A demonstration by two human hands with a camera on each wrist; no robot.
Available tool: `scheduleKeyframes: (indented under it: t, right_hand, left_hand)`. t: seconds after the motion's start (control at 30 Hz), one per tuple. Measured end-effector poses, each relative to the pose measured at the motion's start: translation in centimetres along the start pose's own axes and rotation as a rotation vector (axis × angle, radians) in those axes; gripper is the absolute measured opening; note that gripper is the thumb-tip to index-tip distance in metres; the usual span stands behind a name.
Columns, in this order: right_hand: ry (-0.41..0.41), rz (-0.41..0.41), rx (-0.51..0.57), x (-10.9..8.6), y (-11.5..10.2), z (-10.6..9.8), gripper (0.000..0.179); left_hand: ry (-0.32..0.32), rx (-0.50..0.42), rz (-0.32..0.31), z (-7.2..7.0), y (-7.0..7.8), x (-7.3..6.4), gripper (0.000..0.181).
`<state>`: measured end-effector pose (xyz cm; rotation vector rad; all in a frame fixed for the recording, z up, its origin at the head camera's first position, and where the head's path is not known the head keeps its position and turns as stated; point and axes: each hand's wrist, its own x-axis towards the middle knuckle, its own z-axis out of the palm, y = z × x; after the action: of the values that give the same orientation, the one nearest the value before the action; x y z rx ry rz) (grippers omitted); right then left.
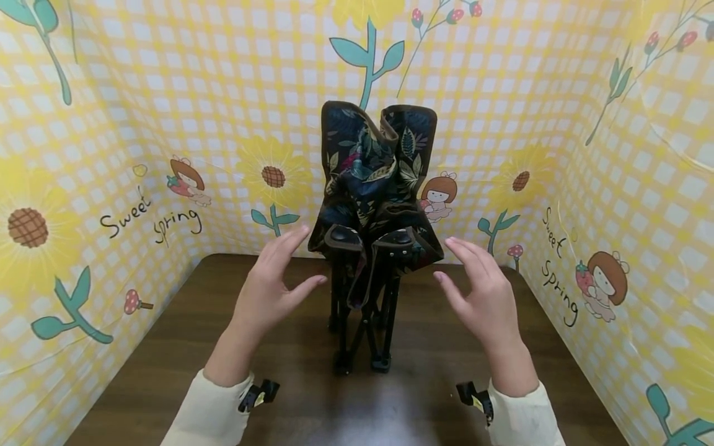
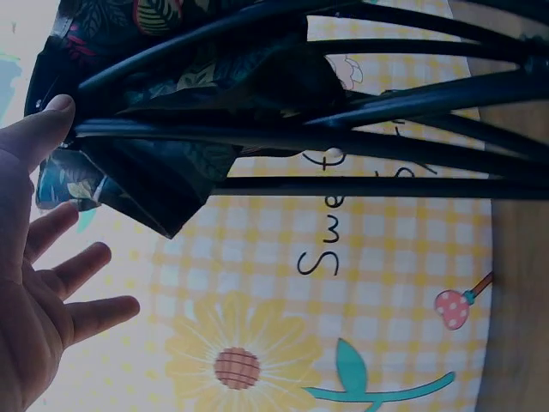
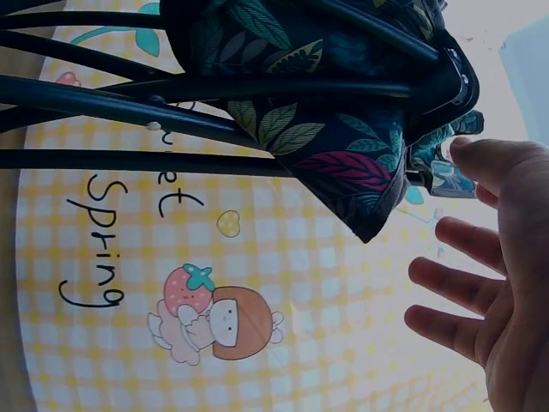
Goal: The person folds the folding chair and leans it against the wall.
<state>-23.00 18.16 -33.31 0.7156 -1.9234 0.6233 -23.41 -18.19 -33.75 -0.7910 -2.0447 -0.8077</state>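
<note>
A small folding chair [image 1: 362,167] with dark leaf-print fabric stands half folded on the table, its seat and back bunched inward. Below the cloth, its black metal legs [image 1: 388,322] cross and stay close together. My left hand [image 1: 268,282] is held to the left of the seat, fingers spread and thumb toward the chair, gripping nothing. On the other side my right hand [image 1: 482,288] mirrors it, fingers extended. In the left wrist view the thumb overlaps the end of a black tube [image 2: 171,130]. In the right wrist view the fingers are beside the patterned fabric [image 3: 343,172].
The brown wooden table [image 1: 446,396] carries the chair near its back edge. Yellow checked cloth [image 1: 223,93] printed with sunflowers and cartoon girls rises behind the table and along both sides. Black straps with small devices [image 1: 259,395] sit at both white sleeve cuffs.
</note>
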Motion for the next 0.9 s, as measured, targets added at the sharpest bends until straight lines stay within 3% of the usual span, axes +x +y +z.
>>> scheduleKeyframes:
  t: [0.23, 0.5, 0.9]
  right_hand:
    - [0.025, 0.086, 0.028, -1.4, 0.0, 0.5, 0.056]
    - [0.026, 0.156, 0.031, -3.1, 0.3, 1.3, 0.057]
    - [-0.058, 0.317, 0.081, -5.4, 0.6, 2.6, 0.055]
  left_hand:
    - [0.016, -0.061, -0.11, 0.8, 0.0, -1.8, 0.091]
    - [0.071, -0.128, -0.138, 2.0, -0.5, -3.0, 0.089]
    - [0.063, -0.161, -0.279, 4.1, -0.8, -5.3, 0.082]
